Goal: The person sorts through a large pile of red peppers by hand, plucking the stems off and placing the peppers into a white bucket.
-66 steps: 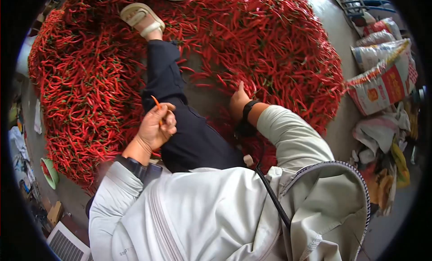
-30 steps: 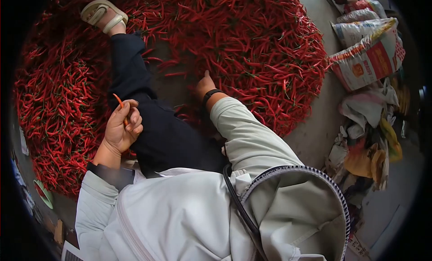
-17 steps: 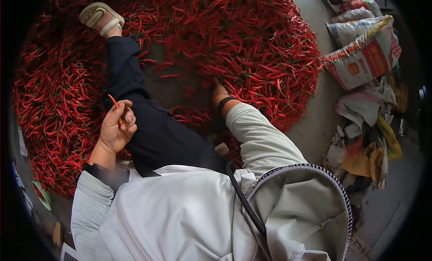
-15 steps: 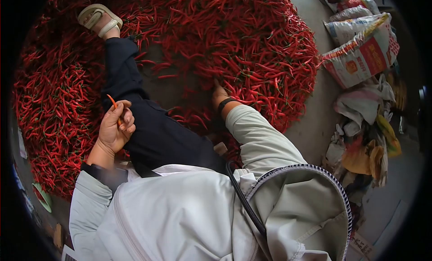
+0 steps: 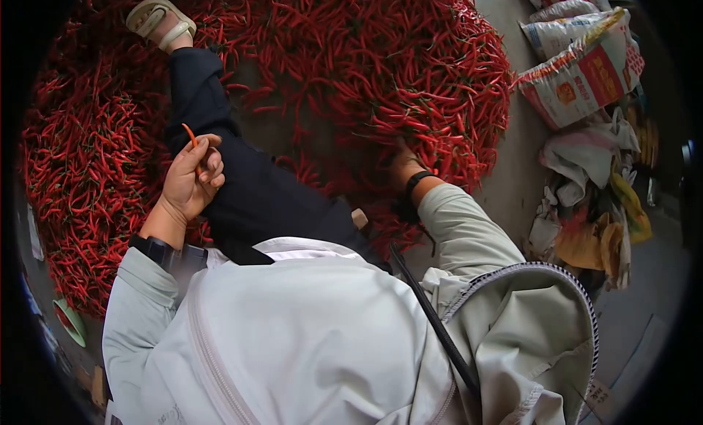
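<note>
My left hand (image 5: 192, 180) is closed in a pinch, raised over my dark trouser leg (image 5: 267, 205). Between its thumb and fingers an orange-red chili pepper (image 5: 190, 135) sticks up, its lower part hidden by the fingers. At the near edge of the large red chili pile (image 5: 432, 81), my right hand (image 5: 403, 166) reaches in among the peppers. Its fingers are dim and partly hidden, so whether they grip any pepper does not show. A second heap of red chilies (image 5: 95, 183) with green stems lies left of my leg.
My sandalled foot (image 5: 162, 24) rests among the peppers at the upper left. Printed sacks (image 5: 586, 81) stand on the right, with crumpled cloth and bags (image 5: 589, 161) below them. A pale green bowl (image 5: 69, 322) sits at the lower left.
My right hand has shifted right along the near edge of the pile. My left hand keeps the chili pepper and has risen slightly. The whole view has tilted a little.
</note>
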{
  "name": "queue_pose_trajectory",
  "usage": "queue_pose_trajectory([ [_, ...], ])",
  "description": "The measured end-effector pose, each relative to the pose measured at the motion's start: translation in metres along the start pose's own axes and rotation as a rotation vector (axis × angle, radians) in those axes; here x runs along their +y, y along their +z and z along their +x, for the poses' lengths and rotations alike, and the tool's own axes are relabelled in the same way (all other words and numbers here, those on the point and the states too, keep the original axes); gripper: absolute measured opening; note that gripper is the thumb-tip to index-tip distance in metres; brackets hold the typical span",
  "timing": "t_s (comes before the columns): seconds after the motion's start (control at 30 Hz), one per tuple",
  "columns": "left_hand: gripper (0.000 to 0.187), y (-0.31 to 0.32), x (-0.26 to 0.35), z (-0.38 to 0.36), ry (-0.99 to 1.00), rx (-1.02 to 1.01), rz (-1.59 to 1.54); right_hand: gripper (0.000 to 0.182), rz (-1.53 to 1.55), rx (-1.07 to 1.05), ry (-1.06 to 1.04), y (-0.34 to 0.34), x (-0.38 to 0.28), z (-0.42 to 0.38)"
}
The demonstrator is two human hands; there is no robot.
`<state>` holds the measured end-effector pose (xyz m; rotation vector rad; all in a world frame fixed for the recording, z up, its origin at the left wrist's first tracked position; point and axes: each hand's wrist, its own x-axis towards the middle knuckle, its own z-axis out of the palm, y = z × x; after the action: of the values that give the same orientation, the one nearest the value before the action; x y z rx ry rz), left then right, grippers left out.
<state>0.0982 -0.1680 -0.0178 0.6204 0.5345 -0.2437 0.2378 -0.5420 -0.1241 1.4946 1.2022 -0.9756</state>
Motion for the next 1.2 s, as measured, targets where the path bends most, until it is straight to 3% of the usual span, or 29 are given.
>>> queue_pose_trajectory([
  [0.13, 0.022, 0.0, 0.0, 0.0, -0.001, -0.003, 0.004, 0.041, 0.027, -0.039, 0.016, 0.017, 0.002, -0.028],
  [0.2, 0.022, -0.001, -0.001, 0.0, -0.004, -0.02, -0.001, 0.04, 0.273, -0.05, 0.115, 0.029, 0.006, -0.044],
  [0.23, 0.023, -0.003, -0.001, 0.002, 0.003, -0.032, -0.009, 0.04, 0.233, 0.191, 0.181, 0.047, 0.006, -0.053],
  [0.37, 0.023, -0.009, -0.005, 0.006, 0.005, -0.045, -0.007, 0.042, 0.314, 0.259, 0.413, 0.078, 0.008, -0.068],
  [0.43, 0.023, -0.007, -0.004, 0.009, 0.014, -0.044, 0.008, 0.049, 0.4, 0.535, 0.54, 0.084, 0.015, -0.083],
  [0.57, 0.023, -0.008, -0.004, 0.009, -0.007, -0.043, 0.031, 0.053, 0.519, 0.281, 0.633, 0.064, 0.045, -0.126],
  [0.67, 0.022, -0.01, -0.005, 0.012, -0.009, -0.048, 0.028, 0.054, 0.464, 0.388, 0.721, 0.088, 0.073, -0.139],
  [0.73, 0.022, -0.01, -0.005, 0.015, 0.0, -0.042, 0.025, 0.054, 0.349, 0.657, 0.812, 0.09, 0.087, -0.146],
  [0.87, 0.022, -0.009, -0.004, 0.016, -0.009, -0.018, 0.045, 0.054, 0.538, 0.619, 0.868, 0.079, 0.111, -0.153],
  [0.9, 0.022, -0.008, -0.003, 0.016, -0.013, -0.001, 0.06, 0.043, 0.476, 0.713, 0.927, 0.079, 0.11, -0.15],
  [0.93, 0.022, -0.007, -0.003, 0.017, -0.013, -0.003, 0.067, 0.043, 0.481, 0.715, 0.931, 0.073, 0.107, -0.145],
  [1.0, 0.021, -0.003, -0.003, 0.02, -0.002, -0.012, 0.078, 0.022, 0.598, 0.897, 0.854, 0.046, 0.099, -0.125],
  [1.07, 0.02, 0.0, -0.002, 0.018, 0.008, -0.022, 0.092, 0.009, 0.465, 1.034, 0.645, 0.006, 0.067, -0.103],
  [1.13, 0.02, 0.005, -0.002, 0.012, 0.016, -0.028, 0.107, 0.011, 0.54, 0.996, 0.303, -0.013, 0.038, -0.049],
  [1.17, 0.019, 0.006, -0.001, 0.008, 0.01, -0.022, 0.115, 0.02, 0.658, 1.085, 0.216, -0.018, 0.018, -0.027],
  [1.2, 0.019, 0.008, 0.001, 0.004, 0.003, -0.014, 0.124, 0.03, 0.735, 0.973, 0.184, -0.027, 0.003, -0.005],
])
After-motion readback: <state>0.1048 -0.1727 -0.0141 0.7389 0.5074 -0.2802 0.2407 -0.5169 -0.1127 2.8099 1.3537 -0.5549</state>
